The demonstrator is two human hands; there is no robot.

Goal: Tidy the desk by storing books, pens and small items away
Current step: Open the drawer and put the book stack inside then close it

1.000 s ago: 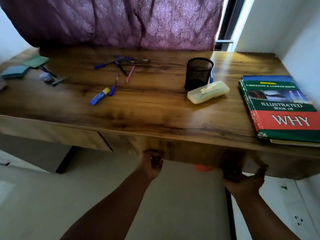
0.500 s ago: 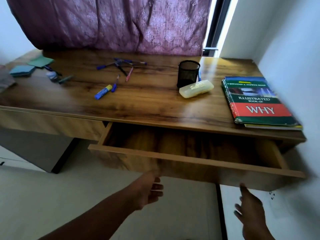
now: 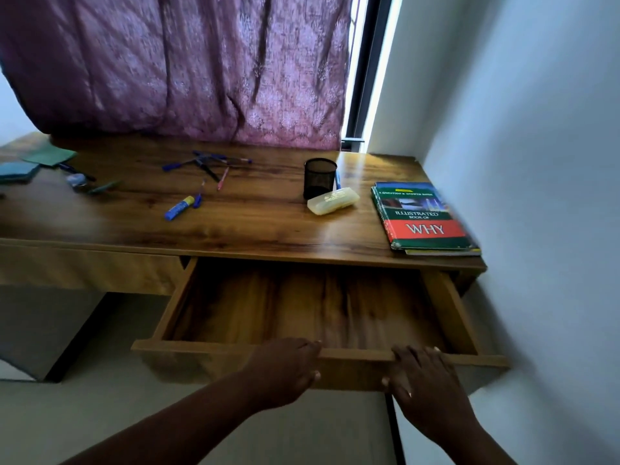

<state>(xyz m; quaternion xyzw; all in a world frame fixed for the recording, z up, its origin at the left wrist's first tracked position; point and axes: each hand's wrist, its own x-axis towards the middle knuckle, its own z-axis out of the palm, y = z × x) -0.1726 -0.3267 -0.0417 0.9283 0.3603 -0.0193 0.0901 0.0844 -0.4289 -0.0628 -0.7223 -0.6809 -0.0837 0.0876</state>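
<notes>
Drawer (image 3: pixel 302 310) is pulled out from under the wooden surface (image 3: pixel 261 226), inside bare wood. Both hands are on its front rail. Left hand (image 3: pixel 285 370) grips the rail w/ fingers curled over the top edge & thumb on the front face. Right hand (image 3: pixel 422 374) lies on the rail toward the drawer's right end, fingers fairly straight over the top edge, thumb against the front; looks more like resting than clamping.

Rel. to the black mesh pen cup (image 3: pixel 319 177), which stands toward the back of the surface:
- pale yellow pencil case (image 3: pixel 333 202) just in front of it, touching or nearly so.
- a blue pen (image 3: pixel 338 179) pokes out right behind/beside the cup.
- book stack (image 3: pixel 424 218) to its right, near the wall; top cover reads "Illustrated Book of WHY", thinner book(s) under it.
- loose pens (image 3: pixel 208 164) scattered well to its left, approx. crossed over each other.
- blue glue stick w/ yellow cap (image 3: pixel 179 207) left & nearer the front edge than the pens.
- far left: green & blue pads (image 3: pixel 30 162) plus small blurred items, can't tell what.

Purple curtain (image 3: pixel 188 68) hangs behind the surface.
</notes>
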